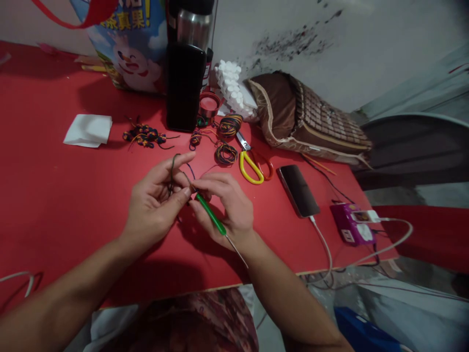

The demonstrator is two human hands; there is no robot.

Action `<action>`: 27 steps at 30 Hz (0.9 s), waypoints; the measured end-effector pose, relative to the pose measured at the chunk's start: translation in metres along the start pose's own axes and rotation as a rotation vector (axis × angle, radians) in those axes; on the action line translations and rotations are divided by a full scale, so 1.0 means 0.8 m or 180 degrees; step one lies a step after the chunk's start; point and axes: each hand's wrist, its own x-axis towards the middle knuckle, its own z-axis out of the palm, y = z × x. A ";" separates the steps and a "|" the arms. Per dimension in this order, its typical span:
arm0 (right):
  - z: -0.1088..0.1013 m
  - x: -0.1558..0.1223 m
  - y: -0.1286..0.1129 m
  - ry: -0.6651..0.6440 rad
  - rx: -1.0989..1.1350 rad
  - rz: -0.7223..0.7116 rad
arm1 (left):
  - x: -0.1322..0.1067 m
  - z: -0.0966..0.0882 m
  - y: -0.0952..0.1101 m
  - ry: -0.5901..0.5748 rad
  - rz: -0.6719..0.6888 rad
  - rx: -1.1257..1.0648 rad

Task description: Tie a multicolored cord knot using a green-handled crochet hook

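My left hand (156, 198) pinches a loop of dark multicoloured cord (172, 168) between thumb and fingers, above the red table (54, 195). My right hand (225, 205) grips a green-handled crochet hook (212, 217), its metal shaft sticking out toward me and its tip meeting the cord at my left fingertips. The two hands touch at the middle of the table.
Behind the hands lie coils of coloured cord (226, 153), a knotted cord bundle (144, 135), yellow-handled scissors (251, 166), a black flask (185, 85) and a folded tissue (88, 130). A phone (298, 189) on a cable and a purple power strip (352, 224) sit at right.
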 end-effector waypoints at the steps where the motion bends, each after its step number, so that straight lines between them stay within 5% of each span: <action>1: 0.000 -0.001 0.000 0.0002 -0.0081 -0.0005 | 0.000 0.000 0.001 0.0005 0.0082 0.0184; 6: 0.006 -0.005 0.003 0.0097 -0.0299 -0.0082 | 0.001 -0.004 -0.001 -0.0128 0.0829 0.1388; 11: 0.005 -0.003 0.006 0.0260 -0.0083 -0.0136 | 0.000 -0.006 -0.009 -0.0167 0.1392 0.1749; 21: 0.002 0.000 0.005 0.0207 0.0397 0.0149 | 0.000 -0.007 -0.010 -0.0161 0.1553 0.1849; 27: 0.001 0.001 0.003 0.0122 0.0029 0.0015 | 0.001 -0.011 -0.009 -0.0294 0.1544 0.2047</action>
